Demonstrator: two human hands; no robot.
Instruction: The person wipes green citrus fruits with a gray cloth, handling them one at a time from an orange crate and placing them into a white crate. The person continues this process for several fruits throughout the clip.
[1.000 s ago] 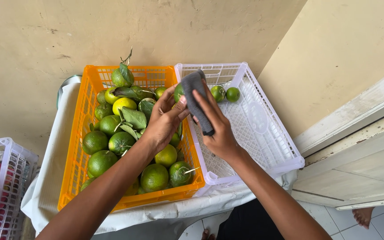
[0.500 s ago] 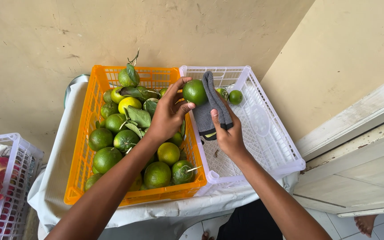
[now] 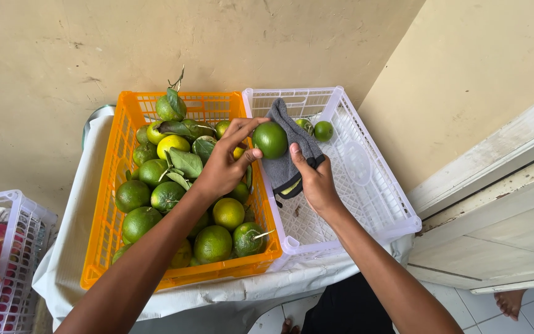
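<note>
Green citrus fruit (image 3: 271,140) being gripped at the left fingertips, above the seam between two crates.

Orange crate (image 3: 107,216), lying under the left hand (image 3: 222,168), is holding many green and yellow fruits with leaves; white crate (image 3: 375,185), lying under the right hand (image 3: 316,182), is holding two small green fruits (image 3: 316,129) beyond the fingers. Left fingers are closing around the fruit. Right fingers are clamping a grey cloth (image 3: 285,158), thumb pressing on top, cloth touching the fruit's right side.
</note>
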